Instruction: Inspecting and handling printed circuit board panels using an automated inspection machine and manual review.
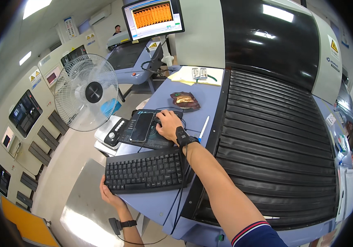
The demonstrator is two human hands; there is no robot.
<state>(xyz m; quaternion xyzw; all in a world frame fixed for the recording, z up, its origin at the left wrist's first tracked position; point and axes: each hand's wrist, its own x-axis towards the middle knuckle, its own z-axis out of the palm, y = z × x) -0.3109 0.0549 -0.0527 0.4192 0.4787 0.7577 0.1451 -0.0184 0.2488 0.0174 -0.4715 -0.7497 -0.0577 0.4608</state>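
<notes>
Plainly, a mostly hidden dark mouse (158, 120) lay beyond the black keyboard (143, 171), grasped from above by the right hand (170, 124), while the left hand (111, 198) gripped the keyboard's left end, with 1 phone (142, 127) just beyond the keyboard and 1 fan (93, 92) standing farther off to its left.

The keyboard (144, 172) hides part of the left hand (112, 198) from view.

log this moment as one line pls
left hand: at lower-left corner of black rectangular keyboard | right hand: on small black mouse, mostly covered | nearby: black rectangular phone | black-framed monitor: orange pattern
</notes>
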